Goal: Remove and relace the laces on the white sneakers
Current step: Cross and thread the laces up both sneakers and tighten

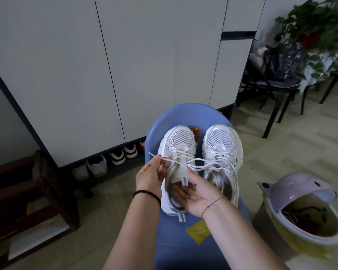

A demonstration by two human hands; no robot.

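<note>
Two white sneakers stand side by side on a blue chair, toes pointing away from me. My left hand pinches a loose end of the white lace at the left side of the left sneaker. My right hand lies palm up with its fingers inside the left sneaker's opening and the thumb against the tongue. The lace's other end trails across to the right sneaker, whose own laces are loosely threaded.
A tall white cabinet stands behind the chair, with several shoes in the gap under it. A bin with a lilac lid is at my right. A dark wooden stool is at the left, and black chairs and plants are at the back right.
</note>
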